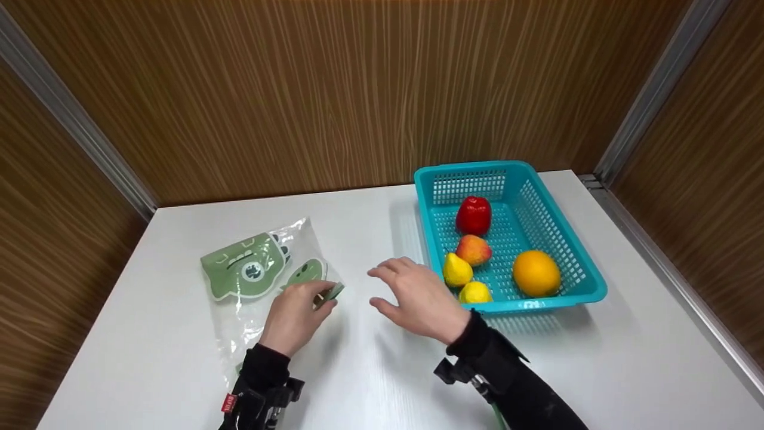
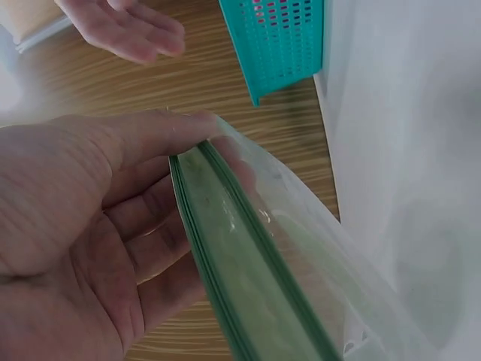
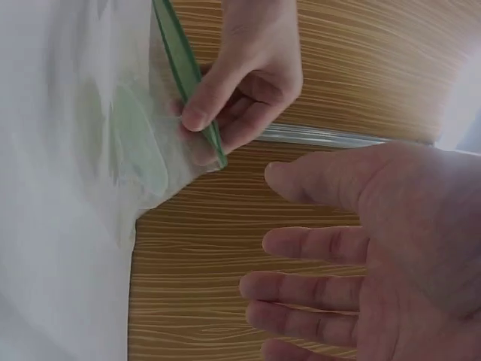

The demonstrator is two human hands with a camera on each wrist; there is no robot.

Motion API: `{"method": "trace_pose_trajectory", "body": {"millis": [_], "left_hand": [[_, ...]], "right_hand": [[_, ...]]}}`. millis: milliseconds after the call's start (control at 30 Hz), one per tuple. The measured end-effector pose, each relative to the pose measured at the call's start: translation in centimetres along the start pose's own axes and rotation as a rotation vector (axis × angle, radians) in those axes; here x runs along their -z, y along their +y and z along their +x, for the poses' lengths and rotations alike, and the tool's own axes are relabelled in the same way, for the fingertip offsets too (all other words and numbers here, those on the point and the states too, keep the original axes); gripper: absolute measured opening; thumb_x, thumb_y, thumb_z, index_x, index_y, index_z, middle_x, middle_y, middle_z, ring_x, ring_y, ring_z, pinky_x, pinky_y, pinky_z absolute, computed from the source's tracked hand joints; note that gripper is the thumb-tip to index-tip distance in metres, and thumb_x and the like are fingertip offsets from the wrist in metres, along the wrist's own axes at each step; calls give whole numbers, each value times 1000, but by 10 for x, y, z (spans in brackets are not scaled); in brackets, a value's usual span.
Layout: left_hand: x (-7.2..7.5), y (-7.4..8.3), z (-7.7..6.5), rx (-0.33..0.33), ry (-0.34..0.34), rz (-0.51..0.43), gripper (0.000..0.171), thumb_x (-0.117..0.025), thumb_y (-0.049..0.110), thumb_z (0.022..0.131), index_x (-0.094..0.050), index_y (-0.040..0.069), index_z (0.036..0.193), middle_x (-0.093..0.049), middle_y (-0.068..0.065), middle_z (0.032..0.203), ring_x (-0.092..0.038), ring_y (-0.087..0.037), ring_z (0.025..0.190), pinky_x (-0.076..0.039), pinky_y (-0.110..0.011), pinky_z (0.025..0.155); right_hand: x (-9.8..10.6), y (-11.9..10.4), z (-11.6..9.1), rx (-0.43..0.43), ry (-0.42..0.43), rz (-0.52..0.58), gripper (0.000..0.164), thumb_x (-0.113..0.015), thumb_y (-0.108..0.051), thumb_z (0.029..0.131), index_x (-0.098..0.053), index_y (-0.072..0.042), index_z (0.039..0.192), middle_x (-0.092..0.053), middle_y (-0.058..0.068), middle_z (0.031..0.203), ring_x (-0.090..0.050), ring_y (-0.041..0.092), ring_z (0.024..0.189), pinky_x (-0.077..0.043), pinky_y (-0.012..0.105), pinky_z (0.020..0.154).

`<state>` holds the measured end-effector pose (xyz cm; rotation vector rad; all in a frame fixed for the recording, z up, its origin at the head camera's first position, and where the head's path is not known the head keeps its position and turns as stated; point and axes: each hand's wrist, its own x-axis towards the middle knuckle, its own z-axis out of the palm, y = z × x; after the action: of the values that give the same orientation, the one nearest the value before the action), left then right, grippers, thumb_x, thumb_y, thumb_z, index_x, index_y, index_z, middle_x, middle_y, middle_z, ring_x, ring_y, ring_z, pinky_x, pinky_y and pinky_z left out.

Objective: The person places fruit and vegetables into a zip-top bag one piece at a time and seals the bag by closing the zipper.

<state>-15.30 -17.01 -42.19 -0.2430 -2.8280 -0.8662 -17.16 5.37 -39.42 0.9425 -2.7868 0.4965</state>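
The left hand (image 1: 293, 315) pinches the green zip edge (image 1: 332, 292) of a clear bag (image 1: 262, 269); thumb and fingers (image 2: 158, 248) are curled round that strip, which the left wrist view shows running between them. The bag lies flat on the white table (image 1: 370, 370), spreading away from the fingertips toward the far left, with green cartoon prints on it. In the right wrist view the same strip (image 3: 184, 71) sits under the left thumb.

Just right of the pinched corner, the right hand (image 1: 418, 298) hovers palm down over the table, fingers (image 3: 316, 289) spread and straight, holding nothing. Its fingertips point toward the bag and stay apart from it.

Beyond the right hand's knuckles, on the right, stands a teal basket (image 1: 573, 239), its near left corner close to the hand. Inside, nearest the hand, lie a lemon (image 1: 475, 292) and a yellow pear (image 1: 456, 270); just past them a peach (image 1: 474, 249), an orange (image 1: 536, 273) to the right, and farthest a red apple (image 1: 474, 215). Wood-grain walls (image 1: 334, 89) close the table behind.
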Motion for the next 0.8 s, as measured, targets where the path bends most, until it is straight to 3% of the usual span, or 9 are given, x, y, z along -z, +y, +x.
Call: {"method": "trace_pose_trajectory", "body": {"millis": [300, 533, 800], "left_hand": [[-7, 7, 0, -77, -34, -11, 19, -74, 18, 81, -74, 14, 100, -73, 2, 81, -65, -6, 73, -49, -20, 62], [-7, 7, -1, -86, -62, -17, 22, -74, 17, 81, -73, 12, 102, -75, -1, 89, -67, -8, 75, -52, -21, 64], [-10, 4, -2, -104, -84, -12, 20, -73, 17, 81, -73, 12, 100, -75, -1, 89, -68, -8, 74, -51, -18, 64]], "right_hand": [[-36, 5, 10, -24, 31, 51, 36, -65, -32, 89, -62, -19, 122, -68, 0, 111, -63, 16, 98, -57, 31, 82], [-40, 6, 13, 7, 71, 91, 33, -67, -29, 88, -63, -20, 119, -69, -2, 107, -63, 15, 97, -57, 30, 82], [-44, 6, 14, 109, 88, 48, 29, -68, -25, 87, -65, -21, 116, -69, -3, 105, -63, 14, 96, -56, 26, 81]]}}
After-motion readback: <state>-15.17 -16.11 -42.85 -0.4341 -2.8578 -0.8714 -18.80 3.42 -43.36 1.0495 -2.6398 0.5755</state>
